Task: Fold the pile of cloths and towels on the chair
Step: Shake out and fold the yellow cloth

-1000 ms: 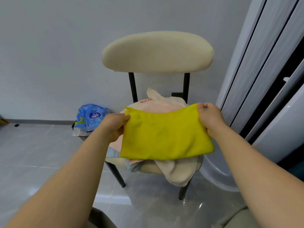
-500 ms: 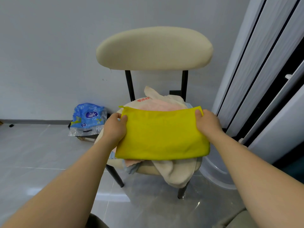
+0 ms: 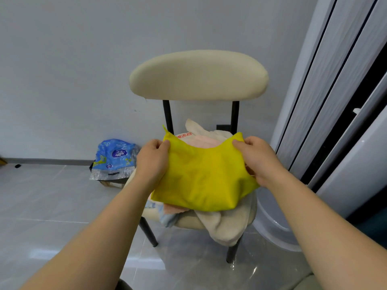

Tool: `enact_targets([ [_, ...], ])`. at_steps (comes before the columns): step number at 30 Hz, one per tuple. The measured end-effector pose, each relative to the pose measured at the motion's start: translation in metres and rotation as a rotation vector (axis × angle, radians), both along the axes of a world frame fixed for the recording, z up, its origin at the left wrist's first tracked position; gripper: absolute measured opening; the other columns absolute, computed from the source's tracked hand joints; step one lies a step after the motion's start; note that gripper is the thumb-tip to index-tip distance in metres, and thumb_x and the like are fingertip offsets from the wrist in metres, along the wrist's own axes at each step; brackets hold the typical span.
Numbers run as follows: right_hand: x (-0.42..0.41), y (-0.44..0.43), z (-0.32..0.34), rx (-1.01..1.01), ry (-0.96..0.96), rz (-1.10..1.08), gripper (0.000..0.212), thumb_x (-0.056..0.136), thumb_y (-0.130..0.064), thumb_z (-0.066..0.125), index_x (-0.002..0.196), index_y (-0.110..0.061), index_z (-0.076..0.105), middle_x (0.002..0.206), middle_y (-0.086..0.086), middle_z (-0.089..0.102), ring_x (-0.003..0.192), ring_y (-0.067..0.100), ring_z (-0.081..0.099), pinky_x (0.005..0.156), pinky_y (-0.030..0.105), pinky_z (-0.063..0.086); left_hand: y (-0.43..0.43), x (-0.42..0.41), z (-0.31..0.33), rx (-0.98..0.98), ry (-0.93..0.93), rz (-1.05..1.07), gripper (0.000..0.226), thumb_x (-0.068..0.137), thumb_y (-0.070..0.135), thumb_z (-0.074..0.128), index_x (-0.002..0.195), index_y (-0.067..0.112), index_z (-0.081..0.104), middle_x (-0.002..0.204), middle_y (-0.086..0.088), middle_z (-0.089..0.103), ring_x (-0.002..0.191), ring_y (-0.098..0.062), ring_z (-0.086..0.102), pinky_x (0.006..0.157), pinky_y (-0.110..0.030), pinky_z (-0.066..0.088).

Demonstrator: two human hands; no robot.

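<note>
Left hand and right hand each pinch a far corner of the yellow cloth — slack between them — held over the towel pile on the chair, likely for another fold.

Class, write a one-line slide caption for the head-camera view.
Left hand and right hand pinch the top corners of a yellow cloth over the pile of towels on a cream chair.

Matt yellow cloth; glossy floor tiles; crinkly plastic pack.
</note>
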State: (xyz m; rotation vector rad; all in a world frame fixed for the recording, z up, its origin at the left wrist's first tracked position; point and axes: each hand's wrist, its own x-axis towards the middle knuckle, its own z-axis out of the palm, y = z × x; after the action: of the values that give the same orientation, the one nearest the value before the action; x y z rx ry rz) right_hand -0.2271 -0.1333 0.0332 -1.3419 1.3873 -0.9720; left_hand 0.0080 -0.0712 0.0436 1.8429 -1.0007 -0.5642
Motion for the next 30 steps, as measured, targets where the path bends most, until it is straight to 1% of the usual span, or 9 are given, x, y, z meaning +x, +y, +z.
enact_targets([
  [2, 0.013, 0.015, 0.017, -0.035, -0.043, 0.030, 0.020, 0.086, -0.035, 0.068, 0.100, -0.026, 0.056, 0.084, 0.009, 0.062, 0.067, 0.024, 0.059, 0.057, 0.034, 0.049, 0.010, -0.016, 0.015, -0.064, -0.076, -0.036, 0.025, 0.099, 0.038, 0.052, 0.093, 0.018, 0.066, 0.084, 0.005, 0.062, 0.086, -0.019, 0.056, 0.079, -0.036, 0.045],
  [4, 0.023, 0.030, 0.033, -0.050, -0.113, 0.077, 0.027, 0.087, -0.028, 0.068, 0.108, -0.032, 0.051, 0.078, 0.007, 0.059, 0.055, 0.022, 0.056, 0.045, 0.027, 0.044, 0.021, -0.030, 0.027, -0.134, -0.144, -0.085, 0.022, 0.098, 0.036, 0.054, 0.095, 0.019, 0.067, 0.085, 0.008, 0.063, 0.085, -0.015, 0.056, 0.076, -0.032, 0.042],
  [6, 0.031, 0.044, 0.045, -0.079, -0.160, 0.143, 0.036, 0.090, -0.020, 0.065, 0.118, -0.035, 0.048, 0.070, 0.005, 0.060, 0.049, 0.023, 0.057, 0.041, 0.025, 0.044, 0.031, -0.042, 0.033, -0.182, -0.205, -0.124, 0.019, 0.098, 0.035, 0.057, 0.095, 0.020, 0.068, 0.085, 0.011, 0.063, 0.084, -0.011, 0.057, 0.072, -0.027, 0.037],
  [9, 0.040, 0.058, 0.052, -0.152, -0.139, 0.244, 0.038, 0.093, -0.014, 0.062, 0.122, -0.033, 0.047, 0.059, 0.000, 0.063, 0.054, 0.032, 0.063, 0.044, 0.034, 0.051, 0.041, -0.053, 0.035, -0.226, -0.259, -0.171, 0.016, 0.097, 0.035, 0.059, 0.097, 0.024, 0.070, 0.083, 0.016, 0.065, 0.082, -0.003, 0.059, 0.070, -0.022, 0.040],
  [13, 0.045, 0.065, 0.048, -0.169, -0.139, 0.296, 0.039, 0.093, -0.011, 0.063, 0.124, -0.027, 0.046, 0.065, 0.003, 0.068, 0.056, 0.027, 0.065, 0.049, 0.035, 0.052, 0.049, -0.058, 0.036, -0.257, -0.286, -0.217, 0.012, 0.096, 0.034, 0.060, 0.096, 0.028, 0.071, 0.077, 0.023, 0.064, 0.082, 0.010, 0.060, 0.068, -0.005, 0.040],
  [18, 0.044, 0.063, 0.046, -0.240, -0.132, 0.281, 0.038, 0.092, -0.012, 0.065, 0.123, -0.026, 0.048, 0.063, -0.001, 0.068, 0.054, 0.015, 0.063, 0.054, 0.034, 0.051, 0.054, -0.055, 0.036, -0.286, -0.286, -0.257, 0.016, 0.097, 0.032, 0.060, 0.102, 0.028, 0.074, 0.078, 0.025, 0.065, 0.087, 0.006, 0.062, 0.076, -0.014, 0.046],
  [23, 0.045, 0.062, 0.045, -0.208, -0.231, 0.318, 0.037, 0.090, -0.007, 0.056, 0.121, -0.028, 0.052, 0.067, 0.004, 0.067, 0.063, 0.025, 0.065, 0.057, 0.036, 0.050, 0.055, -0.051, 0.033, -0.302, -0.312, -0.305, 0.016, 0.098, 0.034, 0.059, 0.104, 0.031, 0.074, 0.086, 0.020, 0.071, 0.086, 0.003, 0.064, 0.077, -0.019, 0.050],
  [26, 0.042, 0.060, 0.044, -0.129, -0.308, 0.370, 0.048, 0.080, -0.008, 0.044, 0.123, -0.027, 0.055, 0.071, 0.007, 0.069, 0.070, 0.028, 0.067, 0.060, 0.034, 0.050, 0.055, -0.047, 0.033, -0.293, -0.314, -0.331, 0.016, 0.098, 0.035, 0.058, 0.104, 0.033, 0.073, 0.086, 0.025, 0.068, 0.089, 0.007, 0.062, 0.075, -0.011, 0.047],
  [30, 0.041, 0.058, 0.041, -0.126, -0.314, 0.390, 0.043, 0.093, 0.001, 0.045, 0.130, -0.019, 0.055, 0.075, 0.010, 0.071, 0.069, 0.026, 0.069, 0.063, 0.035, 0.051, 0.055, -0.043, 0.032, -0.304, -0.349, -0.364, 0.016, 0.098, 0.035, 0.059, 0.106, 0.033, 0.073, 0.087, 0.025, 0.068, 0.088, 0.004, 0.063, 0.075, -0.014, 0.048],
])
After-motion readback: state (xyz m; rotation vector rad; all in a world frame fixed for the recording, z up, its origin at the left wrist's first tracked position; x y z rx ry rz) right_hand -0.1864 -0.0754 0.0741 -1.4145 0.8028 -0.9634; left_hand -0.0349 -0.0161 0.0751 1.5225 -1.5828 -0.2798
